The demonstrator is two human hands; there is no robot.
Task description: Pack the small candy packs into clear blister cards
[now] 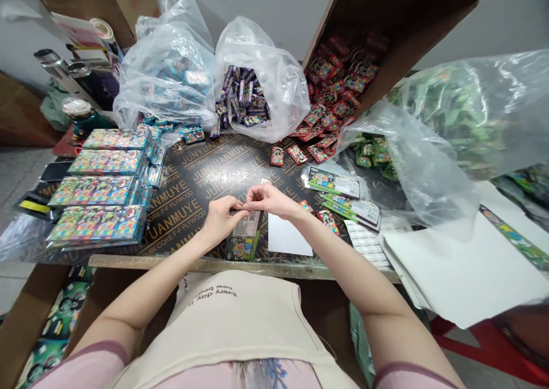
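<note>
My left hand (223, 217) and my right hand (270, 200) meet above the table's front edge. Fingertips of both are pinched together at the upper edge of a flat clear packet (242, 246), which has a green and black printed card and a pale barcode label. The fingers hide its top edge. Under my right forearm lies a white sheet (288, 235). Close to that arm are a small red packet (328, 221) and two more flat green packets, the nearer one (351, 209) overlapped by the farther one (332, 182).
Stacks of colourful packs (98, 224) stand at left beside bottles (81, 80). Behind are plastic bags of blue (171, 86) and purple packets (246, 94), a tipped carton (412, 23) spilling red packets, and a bag of green packets (467, 108). White sheets (463, 257) overhang at right.
</note>
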